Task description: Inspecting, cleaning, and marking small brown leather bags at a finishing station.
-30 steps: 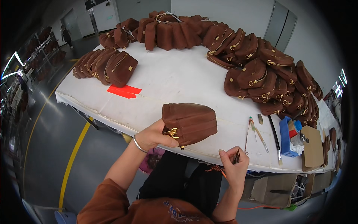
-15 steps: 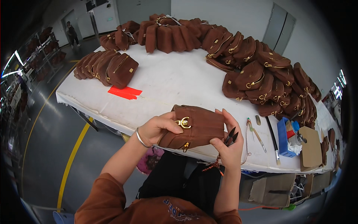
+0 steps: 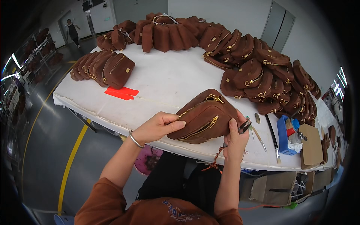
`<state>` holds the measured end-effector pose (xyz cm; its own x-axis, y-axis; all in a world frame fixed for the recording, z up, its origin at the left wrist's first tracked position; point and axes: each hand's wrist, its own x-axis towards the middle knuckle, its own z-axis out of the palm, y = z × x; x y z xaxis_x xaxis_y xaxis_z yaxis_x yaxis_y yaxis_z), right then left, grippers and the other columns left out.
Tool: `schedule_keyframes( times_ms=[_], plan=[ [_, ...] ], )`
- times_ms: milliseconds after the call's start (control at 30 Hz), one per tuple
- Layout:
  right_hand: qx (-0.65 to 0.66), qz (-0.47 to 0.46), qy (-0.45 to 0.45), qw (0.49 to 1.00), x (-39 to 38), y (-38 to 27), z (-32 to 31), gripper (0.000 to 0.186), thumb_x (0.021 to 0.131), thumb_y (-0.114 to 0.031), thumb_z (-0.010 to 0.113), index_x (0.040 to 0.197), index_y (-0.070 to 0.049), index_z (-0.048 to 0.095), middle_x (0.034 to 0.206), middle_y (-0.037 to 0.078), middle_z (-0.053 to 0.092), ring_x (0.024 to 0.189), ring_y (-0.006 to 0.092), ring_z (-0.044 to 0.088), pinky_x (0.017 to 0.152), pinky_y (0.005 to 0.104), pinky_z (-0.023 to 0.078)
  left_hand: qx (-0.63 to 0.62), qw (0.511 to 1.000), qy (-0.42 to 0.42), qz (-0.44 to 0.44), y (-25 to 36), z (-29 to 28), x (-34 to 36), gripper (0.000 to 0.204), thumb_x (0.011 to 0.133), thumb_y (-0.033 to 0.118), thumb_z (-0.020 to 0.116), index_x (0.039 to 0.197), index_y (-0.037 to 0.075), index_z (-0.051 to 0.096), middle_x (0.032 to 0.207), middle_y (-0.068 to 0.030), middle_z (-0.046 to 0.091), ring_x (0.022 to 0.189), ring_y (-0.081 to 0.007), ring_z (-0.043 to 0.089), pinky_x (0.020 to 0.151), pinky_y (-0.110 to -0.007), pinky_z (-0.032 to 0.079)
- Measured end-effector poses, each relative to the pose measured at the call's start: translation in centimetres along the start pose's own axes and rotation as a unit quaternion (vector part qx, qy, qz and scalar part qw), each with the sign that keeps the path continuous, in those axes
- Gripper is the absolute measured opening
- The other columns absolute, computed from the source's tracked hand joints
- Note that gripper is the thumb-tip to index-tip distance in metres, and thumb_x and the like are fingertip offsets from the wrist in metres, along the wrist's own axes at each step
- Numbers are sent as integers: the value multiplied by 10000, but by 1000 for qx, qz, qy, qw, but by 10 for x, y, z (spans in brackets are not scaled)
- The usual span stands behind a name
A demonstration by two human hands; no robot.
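Observation:
A small brown zip bag (image 3: 198,122) is held tilted above the near edge of the table, its side with two gold zips facing me. My left hand (image 3: 159,127) pinches its left end, thumb on top by the long zip. At the right end my right hand (image 3: 236,140) grips the bag with the thumb on its face. Tucked in that same hand are dark-bladed thread snips (image 3: 244,126), blades pointing up and to the right. From the snips a braided orange-and-dark cord (image 3: 215,159) hangs below the hand. The fingers behind the bag are hidden.
Brown bags in a row (image 3: 165,37) line the table's far side, with a heap (image 3: 258,78) on the right and a group (image 3: 101,69) on the left. Red tape (image 3: 122,93) marks the white tabletop (image 3: 161,78). Brushes (image 3: 273,137) and a blue bin (image 3: 283,137) lie right. A person (image 3: 72,32) walks far left.
Both hands have turned the bag, so the zipped face now shows instead of the end with the ring. It sits slightly higher and tilted. The far person has moved a little.

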<state>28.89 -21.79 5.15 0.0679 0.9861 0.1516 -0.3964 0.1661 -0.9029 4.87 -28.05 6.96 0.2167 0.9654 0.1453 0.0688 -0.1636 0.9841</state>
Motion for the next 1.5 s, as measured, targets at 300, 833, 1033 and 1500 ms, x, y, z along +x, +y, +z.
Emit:
schedule_keyframes(
  times_ms=[300, 833, 1033, 1500],
  plan=[
    [10, 79, 34, 996, 7, 11, -9, 439, 939, -262, 691, 1260, 21, 593, 715, -49, 518, 444, 4, 353, 380, 191, 233, -165, 985, 31, -49, -6, 17, 11, 399, 1037, 316, 521, 1162, -34, 664, 1043, -34, 702, 910, -54, 621, 820, -225, 521],
    [-260, -24, 10, 965, 15, 38, -48, 415, 982, -303, 605, 1232, 29, 601, 1009, 84, 679, 535, 48, 442, 456, 218, 342, -286, 939, 143, -129, -28, 14, 4, 392, 1021, 340, 546, 1115, -17, 677, 1000, -64, 713, 847, -88, 664, 761, -255, 557],
    [-595, -130, -30, 793, 15, 44, -68, 376, 917, -142, 628, 1248, 31, 584, 1140, 178, 629, 1001, 328, 636, 894, 380, 499, -350, 906, 189, -142, -41, 10, 4, 372, 1007, 345, 572, 1081, -3, 682, 995, -69, 714, 859, -110, 678, 771, -262, 564],
    [-622, -151, -41, 767, 5, 56, -64, 399, 864, 3, 614, 1260, -14, 577, 1153, 178, 618, 1029, 362, 598, 908, 421, 483, -314, 920, 228, -62, -51, 27, -16, 382, 1011, 248, 573, 1280, -22, 541, 1172, -66, 648, 1069, -103, 603, 930, -280, 505]
  ],
)
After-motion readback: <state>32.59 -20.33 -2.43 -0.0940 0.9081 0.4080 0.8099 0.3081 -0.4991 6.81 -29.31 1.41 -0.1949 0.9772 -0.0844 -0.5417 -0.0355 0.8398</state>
